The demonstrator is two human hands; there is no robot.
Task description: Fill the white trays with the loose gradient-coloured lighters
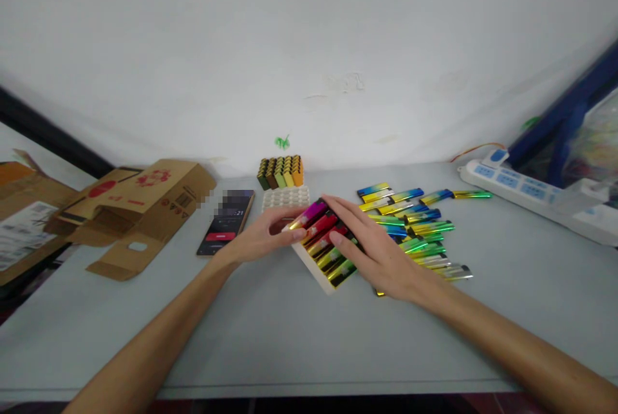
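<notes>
A white tray [313, 267] packed with upright metallic lighters [322, 243], purple, red and green with gold, is tilted above the table in front of me. My left hand [268, 234] grips its left side, with the thumb on the front of the purple lighter. Across the right side, my right hand [376, 250] is closed over the lighters, thumb at their front and fingers along the top and back. Just behind, a white tray with round pockets [286, 198] is partly covered by my left hand. Loose shiny lighters [415, 227] in yellow, blue, green and silver lie right of my right hand.
Against the wall stands a block of upright lighters [280, 172] in dark to orange tones. To the left lie a phone [226, 224] and an opened cardboard box [149, 201], with more cardboard [29, 227] beyond. A white power strip [526, 192] sits at right.
</notes>
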